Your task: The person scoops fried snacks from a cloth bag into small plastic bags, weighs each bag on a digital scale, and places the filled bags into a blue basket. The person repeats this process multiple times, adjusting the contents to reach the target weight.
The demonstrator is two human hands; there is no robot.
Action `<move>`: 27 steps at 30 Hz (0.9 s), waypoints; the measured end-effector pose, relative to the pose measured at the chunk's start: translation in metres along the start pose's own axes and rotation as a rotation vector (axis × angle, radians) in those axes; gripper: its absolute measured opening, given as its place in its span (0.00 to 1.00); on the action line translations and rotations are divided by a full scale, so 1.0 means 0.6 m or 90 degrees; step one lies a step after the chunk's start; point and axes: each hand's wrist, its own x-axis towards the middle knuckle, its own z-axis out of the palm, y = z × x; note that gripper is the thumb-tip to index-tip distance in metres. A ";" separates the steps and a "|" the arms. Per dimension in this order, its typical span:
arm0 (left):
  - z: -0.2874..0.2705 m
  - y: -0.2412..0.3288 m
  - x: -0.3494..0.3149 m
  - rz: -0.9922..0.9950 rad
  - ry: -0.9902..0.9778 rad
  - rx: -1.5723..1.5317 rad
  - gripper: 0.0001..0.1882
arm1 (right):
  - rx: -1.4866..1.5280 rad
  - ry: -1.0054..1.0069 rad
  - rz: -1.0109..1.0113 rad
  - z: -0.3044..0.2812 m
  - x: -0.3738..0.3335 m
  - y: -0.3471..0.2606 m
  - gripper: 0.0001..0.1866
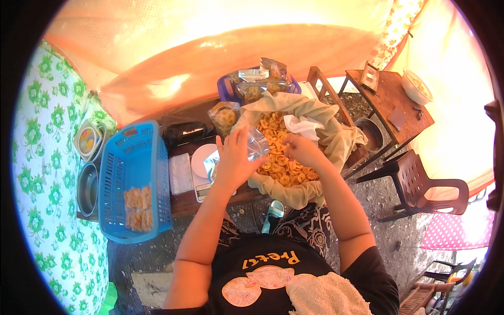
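My left hand (234, 157) holds a clear plastic pouch (257, 143) at the edge of a cloth-lined container, its mouth beside the chips. Golden banana chips (286, 170) fill the container, and the beige cloth (289, 195) drapes over its rim. My right hand (304, 152) is down at the chips with its fingers curled together over some of them; its fingertips are partly hidden. A crumpled white tissue-like sheet (303, 126) lies on the far side of the chips. Left of my left hand stands a white scale (202, 157) with a round plate.
A blue basket (161, 181) at the left contains filled packs (138, 207). Clear bags (181, 173) lie beside it. Behind stand a filled pouch (224, 116) and a purple basket (226, 90) of more pouches. A wooden table (391, 100) and brown plastic chair (412, 176) stand right.
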 end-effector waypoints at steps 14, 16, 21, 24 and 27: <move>0.002 -0.007 -0.018 0.001 -0.041 -0.004 0.52 | 0.010 -0.052 0.051 -0.015 0.000 -0.054 0.11; 0.008 0.000 -0.016 0.008 -0.048 -0.005 0.52 | 0.088 -0.046 -0.004 -0.030 -0.004 -0.079 0.11; 0.019 0.016 -0.011 0.034 -0.018 -0.045 0.52 | -0.086 -0.011 -0.308 -0.019 -0.014 -0.123 0.13; 0.018 0.016 -0.013 0.038 -0.007 -0.037 0.52 | 0.035 0.024 -0.272 -0.024 -0.016 -0.112 0.12; 0.011 0.009 -0.014 0.032 -0.002 -0.030 0.52 | 0.076 0.103 -0.189 -0.044 -0.019 -0.072 0.10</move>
